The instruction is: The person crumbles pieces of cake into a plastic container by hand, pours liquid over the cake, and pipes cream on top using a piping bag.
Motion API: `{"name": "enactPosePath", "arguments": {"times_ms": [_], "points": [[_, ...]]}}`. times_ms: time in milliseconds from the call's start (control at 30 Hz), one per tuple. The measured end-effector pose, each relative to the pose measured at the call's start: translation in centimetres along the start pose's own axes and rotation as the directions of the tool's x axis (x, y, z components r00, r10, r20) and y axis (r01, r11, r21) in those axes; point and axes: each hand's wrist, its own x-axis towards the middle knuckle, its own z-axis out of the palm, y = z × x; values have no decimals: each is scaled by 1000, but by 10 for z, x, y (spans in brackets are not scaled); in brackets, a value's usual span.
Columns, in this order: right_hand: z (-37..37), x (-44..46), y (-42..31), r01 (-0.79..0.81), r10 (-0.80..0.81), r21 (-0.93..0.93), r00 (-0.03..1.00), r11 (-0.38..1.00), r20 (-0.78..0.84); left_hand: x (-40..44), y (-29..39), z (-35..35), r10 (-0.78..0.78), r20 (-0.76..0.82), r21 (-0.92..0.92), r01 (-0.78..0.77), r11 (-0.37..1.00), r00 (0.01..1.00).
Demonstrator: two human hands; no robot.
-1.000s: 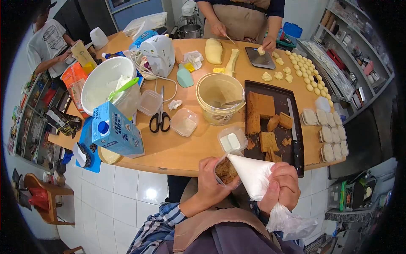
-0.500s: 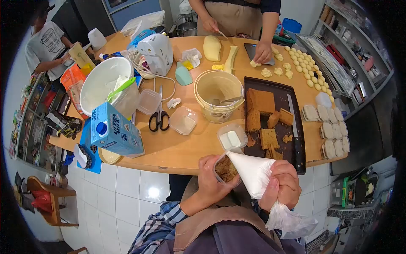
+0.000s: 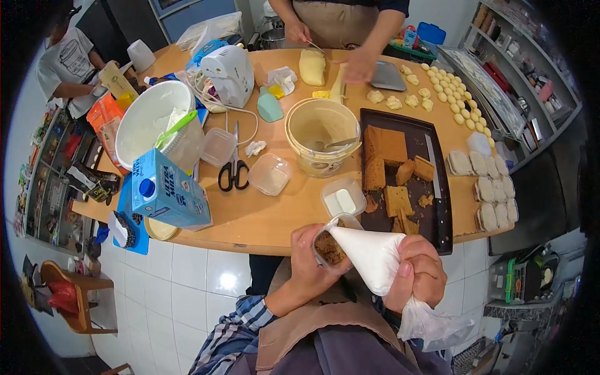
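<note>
My left hand [image 3: 307,257] is wrapped round a small clear plastic cup [image 3: 320,236] with brown cake [image 3: 329,247] in it, held tilted just off the table's front edge. In my right hand [image 3: 417,275] is a piping bag [image 3: 370,253] full of white cream, gripped near its twisted top. Its tip sits at the cup's mouth, over the cake. Just beyond, on the table, stands a clear cup with white filling [image 3: 342,201]. To its right lies a dark baking tray [image 3: 437,234] with a cut brown cake [image 3: 385,145] and a long knife [image 3: 432,156].
A cream-coloured tub [image 3: 322,164], scissors [image 3: 233,176], a blue milk carton [image 3: 169,194] and a white bowl [image 3: 134,134] stand ahead and left. Filled cups [image 3: 494,187] sit at the right. Across the table, a co-worker's hands [image 3: 359,65] are near yellow dough [image 3: 312,67].
The piping bag's tip has shifted slightly left over the cup. The co-worker's hand has moved left, leaving a dough piece beside the scale.
</note>
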Motion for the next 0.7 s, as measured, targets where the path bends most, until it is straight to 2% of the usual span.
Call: {"name": "enactPosePath", "arguments": {"times_ms": [300, 567, 700], "points": [[1, 4, -1, -15, 15, 123, 1000, 992, 5, 2, -3, -2, 37, -17, -10, -37, 999, 999], [5, 3, 0, -32, 38, 192, 999, 981, -26, 2, -4, -5, 35, 29, -20, -34, 999, 999], [3, 6, 1, -8, 5, 200, 1000, 980, 14, 1, -4, -5, 19, 44, -24, -18, 1000, 999]]}}
